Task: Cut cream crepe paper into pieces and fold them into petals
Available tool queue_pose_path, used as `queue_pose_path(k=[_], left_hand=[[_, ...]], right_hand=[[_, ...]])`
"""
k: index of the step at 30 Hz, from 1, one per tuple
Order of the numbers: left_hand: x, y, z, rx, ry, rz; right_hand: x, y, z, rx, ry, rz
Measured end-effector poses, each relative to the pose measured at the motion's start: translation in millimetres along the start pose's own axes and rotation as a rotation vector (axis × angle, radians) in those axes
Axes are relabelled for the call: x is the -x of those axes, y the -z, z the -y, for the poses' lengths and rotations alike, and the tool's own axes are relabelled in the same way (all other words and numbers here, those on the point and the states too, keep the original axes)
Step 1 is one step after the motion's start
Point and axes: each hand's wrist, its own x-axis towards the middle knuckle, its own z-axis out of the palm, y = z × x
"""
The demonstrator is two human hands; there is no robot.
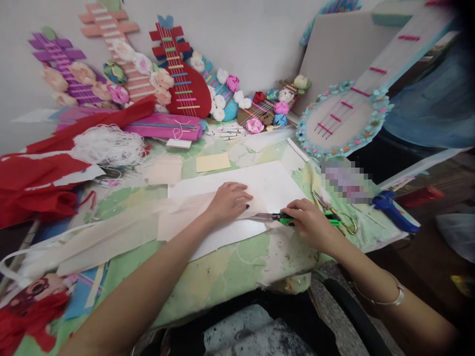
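We see a green utility knife (285, 218) set against pale paper on a white board.
Our right hand (310, 222) is closed around the knife's handle, its blade pointing left at the paper's near edge; our left hand (230, 201) lies over the pale paper (176, 220), fingers spread and gripping nothing. Paper and white board (276, 180) lie mid-table before us; gold-handled scissors (348, 225) rest just beyond the right hand, near a blue glue gun (395, 210).
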Motion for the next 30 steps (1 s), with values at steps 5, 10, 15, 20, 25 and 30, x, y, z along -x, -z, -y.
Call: queue_pose_path(k=[5, 10, 15, 20, 25, 30], left_hand=[[0.2, -1.0, 1.5, 0.002, -0.018, -0.004], [0.0, -0.7, 1.7, 0.022, 0.001, 0.002], [-0.3, 0.5, 1.5, 0.028, 0.017, 0.014], [-1.6, -0.3, 3.9, 0.022, -0.009, 0.014], [-1.3, -1.1, 4.2, 0.026, -0.005, 0.012], [-0.7, 0.5, 2.1, 0.022, 0.000, 0.014]], right_hand=[[-8.1, -3.9, 2.0, -0.016, -0.026, 0.047], [-17.0, -2.3, 6.9, -0.014, -0.033, 0.078], [-19.7, 1.2, 9.0, -0.020, -0.023, 0.072], [-14.5, 3.3, 8.0, -0.034, -0.026, 0.061], [-10.0, 6.2, 6.5, -0.027, -0.043, 0.069], [-15.6, 5.8, 8.9, -0.025, -0.043, 0.100]])
